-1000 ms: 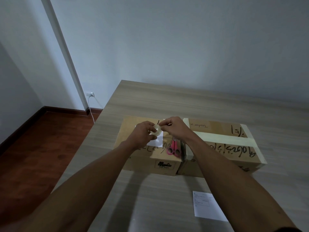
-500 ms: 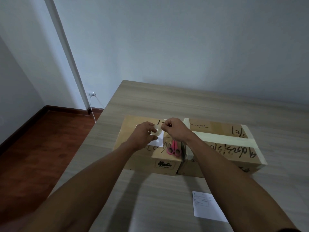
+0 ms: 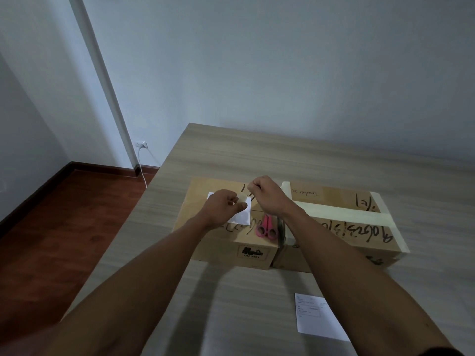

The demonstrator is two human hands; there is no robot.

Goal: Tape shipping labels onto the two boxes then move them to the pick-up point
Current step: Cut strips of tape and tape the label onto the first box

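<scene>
Left grip: left hand [image 3: 226, 206] curls its fingers round a small roll of clear tape [image 3: 241, 199], held just above the first label [image 3: 241, 215].
Right grip: right hand [image 3: 267, 195] pinches thumb to finger at what appears to be the free tape end, beside the roll.
First label: lies on top of the left box [image 3: 226, 242], partly under the left hand.
Scissors: pink scissors [image 3: 266, 227] rest on the same box top, near its right edge.
Right box: right box [image 3: 344, 227] touches the left one; no label on it.
Second label: second label [image 3: 318, 316] lies on the bench [image 3: 231, 155], nearer the person, well apart from both boxes.
Step in hand, judged: draw out a strip. Pull level and steady, keep the label square, lay the strip across one edge before cutting.
Obscured: the tape strip itself is too faint to confirm; label print is unreadable; no pick-up point in view.
</scene>
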